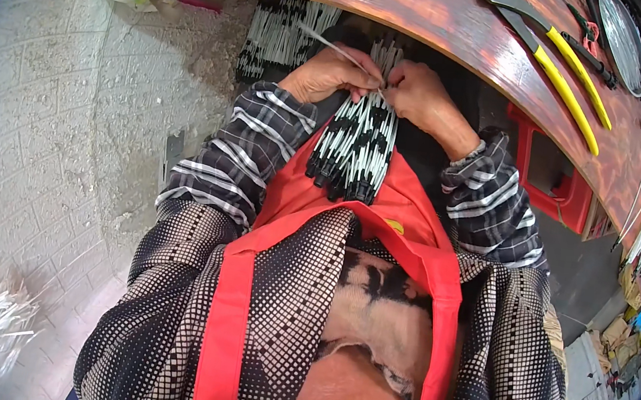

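- Basically, both hands work at the far end of a bundle of black-and-white cables (pixel 356 144) lying on the red apron (pixel 407 219), centre of view, near end pointing at the body.
- Left hand (pixel 329 72): fingers pinched narrow on a thin white tie strip (pixel 333 46) that sticks out far-left; also touching the bundle top.
- Right hand (pixel 424 92): fingers curled tight round the bundle's far end, just beside the left hand.
- Handling guess: bundle looks light, strands semi-stiff but loose, smooth sleeves likely slippery, so they could slide apart; best held near the tie point, not the free near ends.
- Around: wooden bench (pixel 442 14) far side, yellow-handled pliers (pixel 554 53) far right, another cable pile (pixel 278 32) far-left under the bench.
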Motion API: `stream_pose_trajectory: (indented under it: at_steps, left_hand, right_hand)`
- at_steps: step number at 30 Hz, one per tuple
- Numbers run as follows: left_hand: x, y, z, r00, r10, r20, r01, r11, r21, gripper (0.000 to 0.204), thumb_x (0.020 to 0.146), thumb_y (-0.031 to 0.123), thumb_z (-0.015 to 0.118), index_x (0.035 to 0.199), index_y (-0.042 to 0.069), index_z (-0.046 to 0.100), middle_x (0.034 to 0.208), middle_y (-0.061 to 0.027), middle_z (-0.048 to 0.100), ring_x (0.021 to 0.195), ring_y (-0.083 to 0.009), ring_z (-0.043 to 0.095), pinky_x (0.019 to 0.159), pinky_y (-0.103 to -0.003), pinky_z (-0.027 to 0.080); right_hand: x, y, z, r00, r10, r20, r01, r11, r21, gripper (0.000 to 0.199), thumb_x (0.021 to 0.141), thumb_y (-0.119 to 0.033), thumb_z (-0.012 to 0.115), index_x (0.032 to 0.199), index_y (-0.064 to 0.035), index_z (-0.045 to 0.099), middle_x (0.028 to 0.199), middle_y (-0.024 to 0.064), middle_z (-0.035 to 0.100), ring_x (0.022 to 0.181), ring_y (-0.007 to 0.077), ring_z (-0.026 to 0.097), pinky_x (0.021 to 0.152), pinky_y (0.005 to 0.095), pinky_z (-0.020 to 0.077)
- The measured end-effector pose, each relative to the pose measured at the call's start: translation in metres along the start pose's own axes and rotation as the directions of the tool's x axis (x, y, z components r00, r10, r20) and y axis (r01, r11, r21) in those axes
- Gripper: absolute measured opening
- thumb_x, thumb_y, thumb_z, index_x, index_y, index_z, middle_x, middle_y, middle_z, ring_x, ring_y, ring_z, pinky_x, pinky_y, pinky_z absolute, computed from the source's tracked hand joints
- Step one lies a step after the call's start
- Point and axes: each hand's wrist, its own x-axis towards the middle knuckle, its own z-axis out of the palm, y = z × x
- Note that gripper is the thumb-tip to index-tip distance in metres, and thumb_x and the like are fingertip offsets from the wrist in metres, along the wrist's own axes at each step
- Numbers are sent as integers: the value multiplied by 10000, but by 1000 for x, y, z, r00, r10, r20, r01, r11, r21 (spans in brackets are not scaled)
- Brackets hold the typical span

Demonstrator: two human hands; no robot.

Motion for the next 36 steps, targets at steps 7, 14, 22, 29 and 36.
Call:
stream_pose_trajectory:
  at_steps: [7, 14, 22, 29, 36]
  left_hand:
    - [0, -7, -2, 999, 53, -11, -53, 999, -14, 119, 711, -13, 676, 829, -22, 675, 698, -59, 643, 557, -115, 577, 514, -216, 462]
    - [8, -19, 18, 870, 388, -303, -208, 848, 488, 94, 707, 27, 639, 788, -13, 666, 654, -85, 641, 582, -150, 613, 539, -268, 474]
    - [-5, -28, 28, 707, 628, -324, -312, 689, 654, 70, 688, 70, 667, 746, 32, 677, 680, -111, 642, 610, -207, 629, 576, -306, 486]
    - [-7, -30, 31, 712, 591, -379, -277, 733, 622, 63, 691, 77, 685, 730, 29, 677, 681, -103, 647, 615, -183, 630, 581, -291, 488]
    - [-7, -37, 25, 720, 570, -395, -267, 753, 601, 62, 691, 83, 693, 715, 28, 678, 686, -100, 651, 615, -174, 630, 582, -289, 490]
  right_hand:
    - [3, 6, 18, 986, -105, -132, 98, 993, -63, 179, 735, -127, 531, 772, 2, 649, 791, 255, 620, 779, 415, 628, 673, 456, 507]
    - [-1, 7, 28, 968, -90, -235, 64, 991, -118, 184, 748, -110, 513, 793, -13, 662, 818, 257, 619, 812, 440, 607, 707, 488, 498]
    - [19, 3, 0, 981, -192, -35, 186, 974, -131, 188, 755, -93, 529, 848, 15, 651, 621, 149, 614, 494, 227, 594, 487, 349, 472]
    - [33, -11, -18, 957, 49, 287, -31, 997, -67, 190, 791, -89, 537, 891, -24, 686, 570, 50, 589, 437, 105, 526, 397, 255, 414]
    - [29, -10, -16, 972, -18, 236, 27, 999, -38, 187, 784, -82, 518, 835, 8, 673, 546, 54, 581, 410, 111, 513, 368, 257, 393]
